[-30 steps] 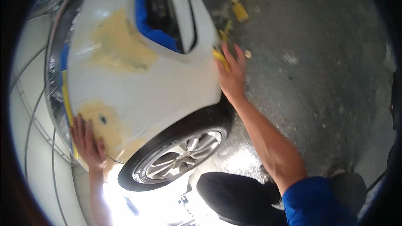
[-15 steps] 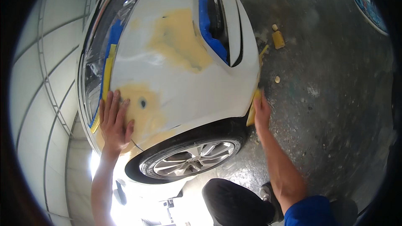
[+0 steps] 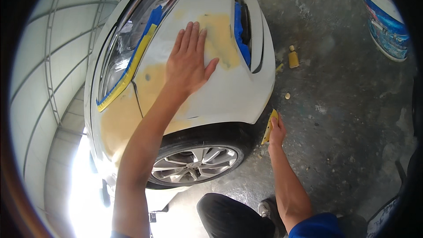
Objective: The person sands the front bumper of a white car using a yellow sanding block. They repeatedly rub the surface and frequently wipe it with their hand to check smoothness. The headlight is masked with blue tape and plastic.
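My left hand [image 3: 188,64] lies flat, fingers stretched out, on the white car bumper [image 3: 216,99], its fingertips at the edge of a yellowish filler patch [image 3: 224,35]. Another such patch [image 3: 152,72] shows beside my left wrist. In my right hand [image 3: 277,134] is a flat yellow sanding pad [image 3: 269,128] with dark holes, held low beside the bumper's edge, apart from it. Blue masking tape and yellow tape [image 3: 140,52] run along the headlight [image 3: 125,39]. More blue tape [image 3: 241,31] covers part of the bumper's dark opening.
Below the bumper is the front wheel [image 3: 194,165]. A yellow block [image 3: 293,58] and small crumbs [image 3: 287,96] lie on the grey concrete floor. At the upper right stands a blue-and-white bucket [image 3: 387,26]. My knee [image 3: 233,216] is near the wheel.
My left hand has moved up and right across the bumper, from the patch near the headlight to the other patch. My right hand has lowered slightly, still holding the sanding pad. The view has shifted.
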A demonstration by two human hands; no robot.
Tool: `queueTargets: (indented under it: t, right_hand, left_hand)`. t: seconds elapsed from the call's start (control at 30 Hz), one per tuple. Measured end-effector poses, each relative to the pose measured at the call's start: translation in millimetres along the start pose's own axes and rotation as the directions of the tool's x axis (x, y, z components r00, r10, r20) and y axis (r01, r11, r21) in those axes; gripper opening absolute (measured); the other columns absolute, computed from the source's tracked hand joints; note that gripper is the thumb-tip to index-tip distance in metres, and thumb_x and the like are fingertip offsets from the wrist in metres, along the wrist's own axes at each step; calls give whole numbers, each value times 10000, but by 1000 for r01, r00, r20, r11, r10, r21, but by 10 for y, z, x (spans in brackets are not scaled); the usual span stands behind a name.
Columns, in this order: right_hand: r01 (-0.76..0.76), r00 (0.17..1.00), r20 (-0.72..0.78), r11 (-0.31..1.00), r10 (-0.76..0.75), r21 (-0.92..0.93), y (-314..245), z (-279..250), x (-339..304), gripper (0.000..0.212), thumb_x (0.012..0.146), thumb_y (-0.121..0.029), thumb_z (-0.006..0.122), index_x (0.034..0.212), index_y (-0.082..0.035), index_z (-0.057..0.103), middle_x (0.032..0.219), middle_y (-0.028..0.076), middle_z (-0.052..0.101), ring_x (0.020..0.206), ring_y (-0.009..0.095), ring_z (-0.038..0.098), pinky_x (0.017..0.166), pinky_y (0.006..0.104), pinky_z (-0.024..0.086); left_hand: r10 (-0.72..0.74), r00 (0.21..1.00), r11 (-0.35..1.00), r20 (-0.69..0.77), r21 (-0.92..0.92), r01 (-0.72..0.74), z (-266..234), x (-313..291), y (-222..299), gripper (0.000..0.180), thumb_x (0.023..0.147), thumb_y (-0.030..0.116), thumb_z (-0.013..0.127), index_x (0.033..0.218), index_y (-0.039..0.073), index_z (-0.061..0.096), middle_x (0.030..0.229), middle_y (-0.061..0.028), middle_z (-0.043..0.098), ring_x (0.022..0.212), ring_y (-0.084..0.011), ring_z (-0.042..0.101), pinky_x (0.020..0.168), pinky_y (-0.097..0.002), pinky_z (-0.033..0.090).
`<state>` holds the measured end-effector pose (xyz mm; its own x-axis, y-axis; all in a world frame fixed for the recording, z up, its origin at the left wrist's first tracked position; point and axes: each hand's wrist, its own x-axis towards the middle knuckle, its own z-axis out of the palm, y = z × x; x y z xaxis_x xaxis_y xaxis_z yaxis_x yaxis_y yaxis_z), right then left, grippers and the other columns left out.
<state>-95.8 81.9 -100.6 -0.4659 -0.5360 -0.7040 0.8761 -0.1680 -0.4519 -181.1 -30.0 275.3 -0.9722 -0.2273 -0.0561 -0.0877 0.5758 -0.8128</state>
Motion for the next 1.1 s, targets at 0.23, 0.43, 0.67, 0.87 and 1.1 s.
queueTargets:
  t: [0.23, 0.43, 0.67, 0.87, 1.1]
  right_hand:
    - [-78, 997, 7, 986, 77, 148, -334, -56, -29, 530, 1053, -274, 658, 1540, -89, 557, 1453, 50, 644, 1243, 168, 632, 1065, 305, 468]
    - [-57, 998, 10, 992, 57, 113, -519, -224, -125, 534, 1053, -294, 661, 1536, -87, 563, 1407, 34, 665, 1187, 147, 643, 1027, 299, 480]
    - [-6, 999, 51, 999, 7, -32, -465, -403, -181, 520, 1032, -277, 681, 1500, -69, 595, 1346, 27, 684, 1146, 139, 647, 998, 291, 486]
    - [87, 994, 59, 993, -92, 84, -403, -254, -187, 579, 1009, -268, 717, 1518, -40, 561, 1411, 50, 652, 1214, 155, 623, 1052, 292, 456]
    - [41, 997, 49, 975, -53, 217, -826, -32, -287, 607, 1006, -269, 731, 1540, -53, 538, 1409, 32, 648, 1220, 155, 621, 1058, 287, 455]
  left_hand:
    - [98, 993, 995, 63, 17, -99, 239, -429, 420, 797, 1000, 461, 574, 1586, -43, 379, 1700, -219, 301, 1608, -335, 222, 1324, -458, 139]
    - [254, 928, 958, 272, 61, -280, 590, -1371, 1112, 818, 1007, 508, 553, 1607, -15, 364, 1733, -168, 255, 1622, -274, 192, 1337, -426, 96]
    - [121, 949, 991, 292, -92, -98, 549, -1570, 1398, 821, 1031, 557, 505, 1602, -19, 375, 1729, -182, 257, 1624, -294, 178, 1339, -422, 94]
    - [209, 977, 975, 50, -81, -205, 400, -732, 628, 825, 931, 457, 681, 1568, -5, 433, 1703, -144, 335, 1607, -269, 237, 1330, -434, 154]
    - [-19, 998, 1000, -55, 23, 20, 178, -485, 392, 771, 966, 437, 655, 1559, -7, 441, 1698, -158, 332, 1601, -285, 249, 1317, -434, 184]
